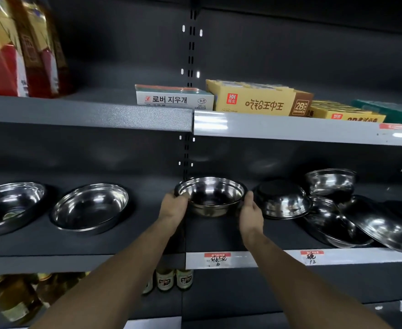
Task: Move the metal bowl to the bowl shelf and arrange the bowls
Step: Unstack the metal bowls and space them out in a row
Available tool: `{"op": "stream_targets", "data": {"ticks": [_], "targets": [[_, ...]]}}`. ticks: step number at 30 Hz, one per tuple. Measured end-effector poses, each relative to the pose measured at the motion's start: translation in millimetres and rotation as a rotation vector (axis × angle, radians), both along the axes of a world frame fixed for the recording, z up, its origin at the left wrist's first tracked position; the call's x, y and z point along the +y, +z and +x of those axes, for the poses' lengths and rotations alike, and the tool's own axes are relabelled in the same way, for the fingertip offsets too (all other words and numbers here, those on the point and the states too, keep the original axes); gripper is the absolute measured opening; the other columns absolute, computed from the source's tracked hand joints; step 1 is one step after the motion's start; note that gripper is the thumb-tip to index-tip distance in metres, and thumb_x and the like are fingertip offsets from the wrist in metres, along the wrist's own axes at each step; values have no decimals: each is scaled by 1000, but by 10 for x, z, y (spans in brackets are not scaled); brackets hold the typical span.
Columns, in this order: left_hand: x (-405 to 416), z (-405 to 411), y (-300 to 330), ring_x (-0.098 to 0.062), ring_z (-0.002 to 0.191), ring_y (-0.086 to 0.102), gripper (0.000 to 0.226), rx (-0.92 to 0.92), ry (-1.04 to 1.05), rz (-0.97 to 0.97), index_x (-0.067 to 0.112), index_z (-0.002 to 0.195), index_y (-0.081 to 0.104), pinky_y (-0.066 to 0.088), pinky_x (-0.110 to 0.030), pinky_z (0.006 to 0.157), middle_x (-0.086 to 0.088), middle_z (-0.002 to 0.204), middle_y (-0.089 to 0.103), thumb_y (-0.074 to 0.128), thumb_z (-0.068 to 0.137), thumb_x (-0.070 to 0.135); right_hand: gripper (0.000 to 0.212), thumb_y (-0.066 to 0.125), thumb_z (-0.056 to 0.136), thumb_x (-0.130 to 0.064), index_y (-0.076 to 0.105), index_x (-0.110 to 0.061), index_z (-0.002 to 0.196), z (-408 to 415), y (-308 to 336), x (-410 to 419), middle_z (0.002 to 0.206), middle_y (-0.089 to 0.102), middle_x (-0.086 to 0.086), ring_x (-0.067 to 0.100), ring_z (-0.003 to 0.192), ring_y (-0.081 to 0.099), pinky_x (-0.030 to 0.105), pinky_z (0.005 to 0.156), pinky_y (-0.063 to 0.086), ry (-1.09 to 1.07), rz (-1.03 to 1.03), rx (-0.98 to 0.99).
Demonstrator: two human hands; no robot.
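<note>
On the bowl shelf (124,243), both outstretched hands, left hand (174,208) and right hand (251,213), grip the metal bowl (210,195).

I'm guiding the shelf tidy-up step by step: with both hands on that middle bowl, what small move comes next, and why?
Probably lower the held bowl onto the bowl shelf and let go. The left hand and right hand grip its rim on opposite sides, and it sits upright in the gap between the upright bowl on the left and the overturned bowl.
</note>
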State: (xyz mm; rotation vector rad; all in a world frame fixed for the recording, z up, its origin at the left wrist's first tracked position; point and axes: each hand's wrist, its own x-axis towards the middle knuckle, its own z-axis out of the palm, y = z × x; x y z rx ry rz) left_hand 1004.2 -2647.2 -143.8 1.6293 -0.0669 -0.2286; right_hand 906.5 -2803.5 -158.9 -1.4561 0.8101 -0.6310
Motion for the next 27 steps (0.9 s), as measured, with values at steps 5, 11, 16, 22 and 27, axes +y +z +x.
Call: {"op": "stream_targets", "data": {"ticks": [5,11,16,22,27], "targets": [[143,27,-42,-23,104,66,12,-58,-95,119,18,97,67,49,-34,93,-2,100,72,62,91,27,42,45,97,-42,64,-10,76,37,-2,16,80,68,11,29,78,62,46,86,55,-2,-60,129],[358,163,68,-32,117,58,43,-246,-156,588,7,118,60,45,-34,97,-14,123,64,47,99,43,35,42,97,-27,65,-3,85,58,-40,70,72,69,11,21,57,60,28,47,49,39,-46,213],[661,265,246,-32,134,41,57,-564,-186,1222,15,147,37,37,-44,110,-10,146,41,40,99,46,35,43,98,-25,64,-4,79,133,-69,178,64,67,9,19,52,60,23,41,47,63,-23,217],[1004,328,194,-32,140,35,55,-454,-198,1413,15,144,42,30,-48,115,-10,148,40,42,98,46,33,42,101,-22,62,-4,83,291,-142,386,64,65,10,20,52,58,30,46,54,182,4,253],[1172,346,166,-32,142,32,57,-436,-180,1412,16,147,39,27,-47,118,-9,153,36,43,98,45,34,41,103,-22,64,1,94,410,-207,533,61,63,11,19,47,55,28,42,52,247,29,291]]}}
